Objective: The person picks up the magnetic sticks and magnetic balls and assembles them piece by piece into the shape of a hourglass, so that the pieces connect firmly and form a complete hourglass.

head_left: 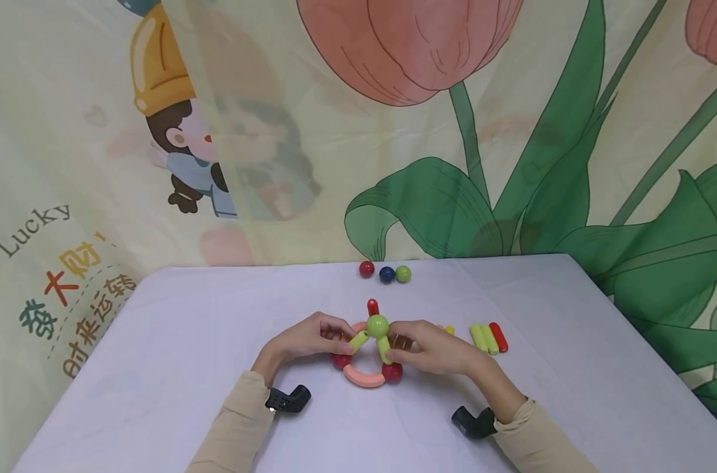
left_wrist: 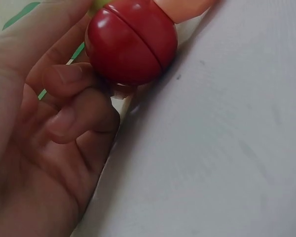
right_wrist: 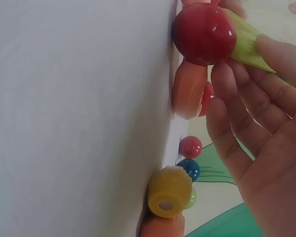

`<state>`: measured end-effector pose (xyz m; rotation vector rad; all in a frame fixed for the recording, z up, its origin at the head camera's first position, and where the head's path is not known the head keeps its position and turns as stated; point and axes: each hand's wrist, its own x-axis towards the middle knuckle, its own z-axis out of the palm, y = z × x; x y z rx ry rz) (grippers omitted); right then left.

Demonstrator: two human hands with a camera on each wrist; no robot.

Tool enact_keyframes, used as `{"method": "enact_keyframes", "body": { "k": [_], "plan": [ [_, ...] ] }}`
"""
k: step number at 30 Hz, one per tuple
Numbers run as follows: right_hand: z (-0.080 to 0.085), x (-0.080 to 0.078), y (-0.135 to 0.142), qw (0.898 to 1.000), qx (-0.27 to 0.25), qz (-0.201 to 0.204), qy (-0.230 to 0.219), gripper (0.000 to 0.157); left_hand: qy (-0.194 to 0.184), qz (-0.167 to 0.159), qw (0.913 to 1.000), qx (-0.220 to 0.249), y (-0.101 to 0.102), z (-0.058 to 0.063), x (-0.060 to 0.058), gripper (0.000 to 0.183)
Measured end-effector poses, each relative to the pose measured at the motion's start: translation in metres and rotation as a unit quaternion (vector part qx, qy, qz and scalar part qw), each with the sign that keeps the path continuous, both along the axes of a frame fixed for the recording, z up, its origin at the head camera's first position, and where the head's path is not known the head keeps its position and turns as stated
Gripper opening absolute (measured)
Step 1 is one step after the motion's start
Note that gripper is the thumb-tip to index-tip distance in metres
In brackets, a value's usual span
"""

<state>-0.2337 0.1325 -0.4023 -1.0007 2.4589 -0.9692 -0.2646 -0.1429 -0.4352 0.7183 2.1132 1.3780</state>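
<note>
A ring of curved pink pieces [head_left: 364, 377] and red balls [head_left: 392, 372] lies on the table. Above it sits a light green ball [head_left: 378, 326], joined to a light green rod [head_left: 384, 349] that stands over the right red ball. My right hand [head_left: 438, 348] pinches this rod, its thumb on it in the right wrist view. With thumb and fingertips my left hand [head_left: 313, 338] pinches a second green rod [head_left: 359, 341], slanting between the left red ball [left_wrist: 130, 42] and the green ball. A red rod [head_left: 372, 307] rises behind the green ball.
Loose red [head_left: 367, 269], blue [head_left: 387, 274] and green [head_left: 403, 274] balls lie at the table's back edge. Two green rods [head_left: 484, 338] and a red rod [head_left: 499, 337] lie to the right. A yellow piece [right_wrist: 170, 192] is partly hidden behind my right hand in the head view.
</note>
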Motion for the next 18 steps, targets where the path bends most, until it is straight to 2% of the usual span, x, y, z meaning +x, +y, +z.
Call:
{"method": "enact_keyframes", "body": {
  "k": [13, 16, 18],
  "plan": [
    [-0.0022, 0.0015, -0.0033, 1.0, -0.005, 0.012, 0.01, 0.019, 0.006, -0.002, 1.0, 0.001, -0.0008, 0.0006, 0.0002, 0.027],
    [-0.0018, 0.0009, -0.0022, 1.0, -0.016, 0.001, 0.015, 0.018, 0.007, -0.003, 1.0, -0.002, -0.0011, -0.0001, 0.0, 0.027],
    [-0.0011, -0.0007, -0.0012, 0.999, -0.029, -0.02, 0.026, 0.016, 0.004, -0.002, 1.0, -0.004, -0.001, -0.0007, -0.0005, 0.027]
  ]
}}
